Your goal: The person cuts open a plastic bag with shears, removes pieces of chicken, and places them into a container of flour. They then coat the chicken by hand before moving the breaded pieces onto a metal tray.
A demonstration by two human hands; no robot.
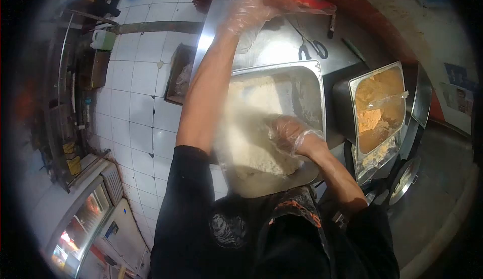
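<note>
head view: left hand [254,1] holds red packet [308,0], right hand [290,133] shows unclear grip, orange print [297,208] blurred.

The rectangular metal pan [308,88] lies open, its long sides running roughly from twelve to six o'clock. Pale, cream-white powder [247,140] fills much of it, heaped loosely from eleven round to six o'clock and lumpy near five; a hazy blur softens its middle. Toward two o'clock the inner wall shows bare grey metal, dusted pale. Beyond the pan's rim, at about one o'clock, a glossy red packet [313,1] is held lengthwise, pointing toward three.
</note>
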